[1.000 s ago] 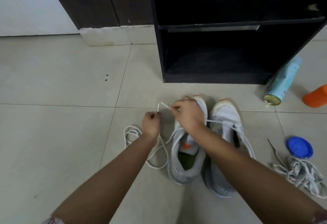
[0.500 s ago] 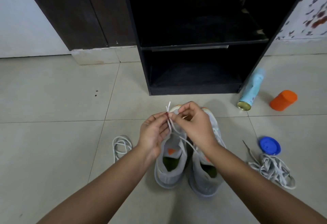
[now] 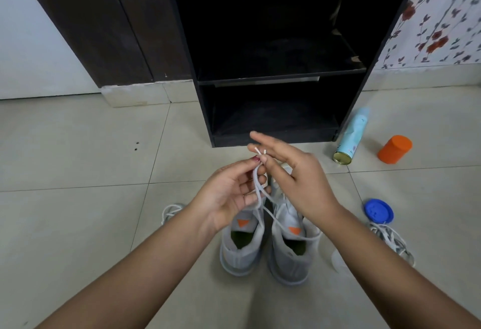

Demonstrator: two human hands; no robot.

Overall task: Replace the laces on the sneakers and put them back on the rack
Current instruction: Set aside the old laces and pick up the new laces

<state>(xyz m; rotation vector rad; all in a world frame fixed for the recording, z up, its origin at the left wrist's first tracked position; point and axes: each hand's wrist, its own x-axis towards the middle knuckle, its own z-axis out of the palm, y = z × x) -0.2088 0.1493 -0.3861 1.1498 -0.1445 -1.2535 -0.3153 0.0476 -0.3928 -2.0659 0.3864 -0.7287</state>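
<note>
Under the grip, two sneakers [image 3: 242, 253] stand side by side, heels nearest. Above them the left hand [image 3: 229, 193] and right hand [image 3: 296, 175] pinch one lace [image 3: 258, 150], its two tips together; the right's fingers [image 3: 263, 139] stick out straight. Left of the grip lies one spare lace [image 3: 169, 211]; right, one lace pile [image 3: 390, 240], one lid [image 3: 378, 211], one can [image 3: 351, 138], one cup [image 3: 394, 149]. Beyond stands one rack [image 3: 273, 79].

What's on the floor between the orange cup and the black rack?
A blue spray can on its side, close to the rack, apart from the orange cup. The head view shows it.
</note>
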